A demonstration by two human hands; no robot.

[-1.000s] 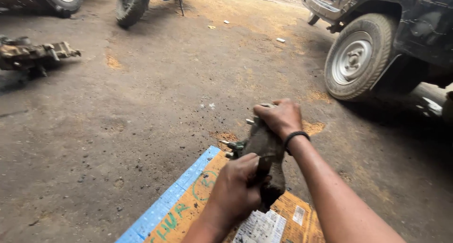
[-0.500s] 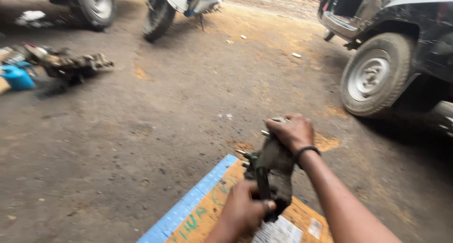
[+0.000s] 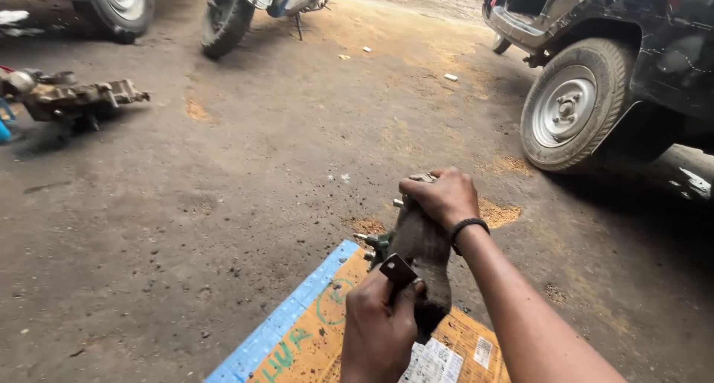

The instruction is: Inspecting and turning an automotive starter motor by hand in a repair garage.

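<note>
A grimy grey metal machine part (image 3: pixel 418 249) with small studs on its left side is held upright over a flattened cardboard sheet (image 3: pixel 312 338). My right hand (image 3: pixel 440 195), a black band on its wrist, grips the top of the part. My left hand (image 3: pixel 381 331) holds its lower end, fingers wrapped round a small flat metal tab. The bottom of the part is hidden behind my left hand.
A dirty concrete floor spreads all around. A dark vehicle with a grey wheel (image 3: pixel 571 106) stands at right. A scooter's rear wheel (image 3: pixel 223 18) and another tyre (image 3: pixel 115 4) are at the back. A greasy metal assembly (image 3: pixel 71 99) lies at far left.
The view has drifted, so the vehicles and the metal assembly sit differently in frame. Both hands keep hold of the part, which now stands a little more upright.
</note>
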